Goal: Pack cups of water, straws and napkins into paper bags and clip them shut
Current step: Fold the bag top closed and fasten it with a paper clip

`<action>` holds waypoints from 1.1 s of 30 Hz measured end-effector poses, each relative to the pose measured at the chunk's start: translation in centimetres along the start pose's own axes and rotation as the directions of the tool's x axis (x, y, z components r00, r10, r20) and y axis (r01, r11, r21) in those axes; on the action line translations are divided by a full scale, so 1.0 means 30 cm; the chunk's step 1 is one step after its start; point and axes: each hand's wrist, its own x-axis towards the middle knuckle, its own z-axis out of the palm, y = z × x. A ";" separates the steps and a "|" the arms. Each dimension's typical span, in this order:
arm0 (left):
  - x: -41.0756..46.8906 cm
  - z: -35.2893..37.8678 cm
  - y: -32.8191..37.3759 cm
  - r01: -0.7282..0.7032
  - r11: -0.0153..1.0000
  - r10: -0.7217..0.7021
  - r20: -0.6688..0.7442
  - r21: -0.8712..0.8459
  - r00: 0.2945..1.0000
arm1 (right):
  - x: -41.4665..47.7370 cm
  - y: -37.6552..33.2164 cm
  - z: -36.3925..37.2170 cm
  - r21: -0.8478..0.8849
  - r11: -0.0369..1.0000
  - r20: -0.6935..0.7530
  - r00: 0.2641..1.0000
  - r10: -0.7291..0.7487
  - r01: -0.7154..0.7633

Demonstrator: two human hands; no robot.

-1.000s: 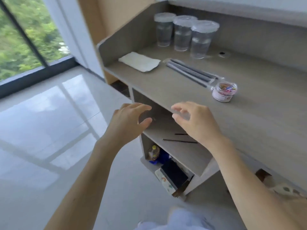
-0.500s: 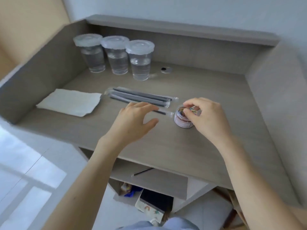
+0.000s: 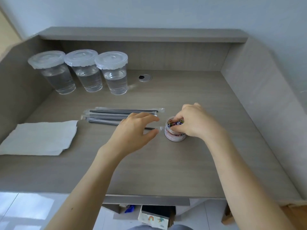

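Grey wood-grain counter (image 3: 166,166) with raised walls at the back and both sides, seen from above.

Right hand (image 3: 196,123): over a small round clear plastic tub (image 3: 174,136) that stands open-topped at centre right. The fingers are curled down with their tips in among the coloured paper clips (image 3: 172,122) that fill it, and the thumb is against the tub's near side. Cannot tell whether a clip is pinched; the fingertips are hidden in the pile.

Left hand (image 3: 132,130): just left of the tub and not touching it. The fingers are loosely extended, the thumb is spread apart from them, and it holds nothing. It sits over the right ends of the straws.

Grey straws in clear plastic sleeves (image 3: 109,114): a bunch lying flat mid-counter, running left to right; the exact count is hard to read. One sleeve tip pokes out past the left hand, almost reaching the tub.

White paper napkins (image 3: 38,138): a flat stack at the left edge, just left of the straws, a little skewed.

Three clear plastic cups of water with cloudy lids (image 3: 86,72): upright in a row at the back left, close together, each roughly half full. They are well apart from both hands.

Round metal cable grommet (image 3: 145,77): set in the counter, right of the cups.

Below the front edge is a lower shelf (image 3: 149,202) with a dark box (image 3: 157,211) and a card with a rainbow print (image 3: 152,219).
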 end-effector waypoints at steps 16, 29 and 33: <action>0.042 -0.009 -0.068 -0.105 0.994 0.106 0.051 -0.035 0.993 | -0.017 0.039 0.075 0.351 0.934 -0.305 0.951 0.045 0.068; -0.017 0.010 -0.107 -0.248 0.955 0.252 0.006 -0.165 0.968 | -0.137 -0.014 0.105 0.580 0.813 -0.519 0.792 0.322 0.050; -0.046 0.017 -0.084 -0.300 0.936 0.293 -0.062 -0.184 0.954 | -0.221 -0.014 0.136 0.667 0.735 -0.574 0.714 0.401 0.123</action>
